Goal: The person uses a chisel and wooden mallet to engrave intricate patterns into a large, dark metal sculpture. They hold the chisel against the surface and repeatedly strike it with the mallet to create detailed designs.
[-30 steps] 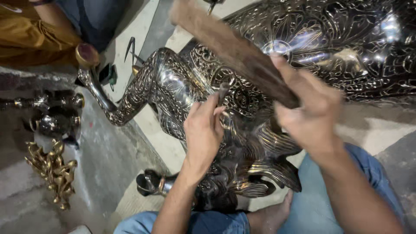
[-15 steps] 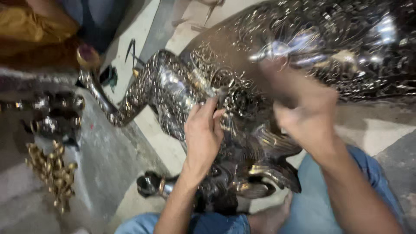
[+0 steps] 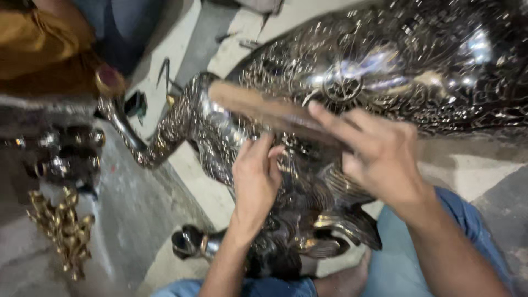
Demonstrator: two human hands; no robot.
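**Wooden block over an engraved metal figure**

Head view looks down on two bare hands at work on a large silver-coloured metal animal figure [image 3: 385, 71], its surface covered in fine engraved patterning. The right hand [image 3: 379, 159] is clenched around a flat wooden block [image 3: 264, 107], held low over the figure's shoulder. The left hand [image 3: 256, 181] pinches something small against the metal just under the block's end; motion blur hides what it is. The figure lies on its side across the floor, one slim leg [image 3: 159, 137] stretching left, its lower part resting by the person's blue-trousered knees [image 3: 401, 264].

Judging by the surface, the decoration looks complete almost everywhere in view, so the work appears far along, with only local touches left around the shoulder.

Further left lie dark metal parts [image 3: 60, 154] and a brass-coloured ornament [image 3: 60, 231]. Another person in an ochre garment [image 3: 38, 49] sits at top left.
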